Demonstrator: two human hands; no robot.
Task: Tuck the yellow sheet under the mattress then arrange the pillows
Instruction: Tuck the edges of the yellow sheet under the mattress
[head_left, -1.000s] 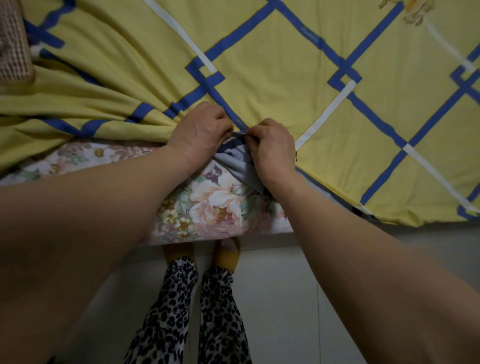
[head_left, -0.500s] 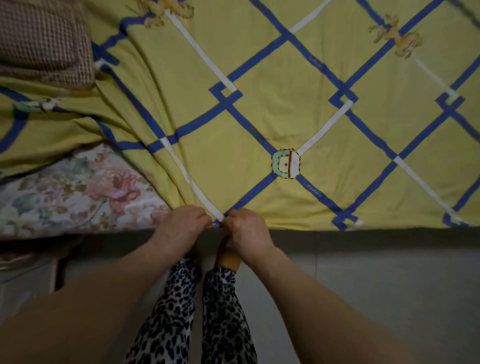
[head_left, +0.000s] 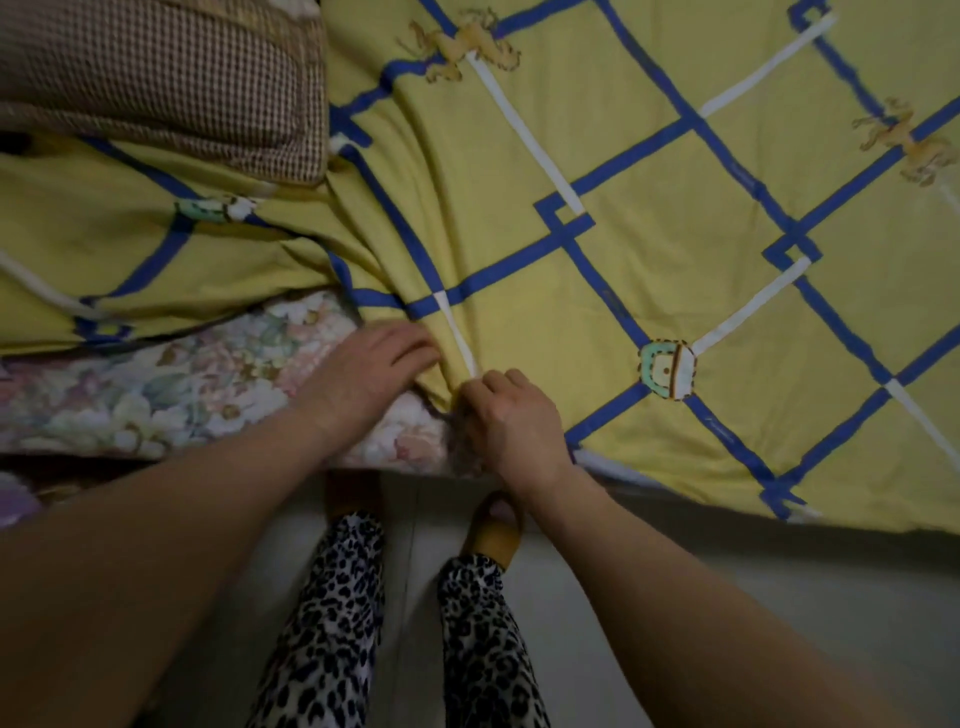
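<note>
While the yellow sheet (head_left: 649, 171) with blue and white bands lies across most of the bed, its near edge bunches over the floral mattress (head_left: 156, 395) at lower left. A checked pillow (head_left: 156, 78) rests at upper left. The left hand (head_left: 369, 379) presses flat, fingers spread, on the fold; the right hand (head_left: 511, 421) pinches the sheet's edge.

Single head cam, wide-angle, pitched steeply down from standing height at the bed's near edge. Yellow cotton sheet with blue lattice stripes (head_left: 649, 171) fills the far half; pale floor (head_left: 753, 597) near. Close range, both forearms enter from the bottom corners.
</note>
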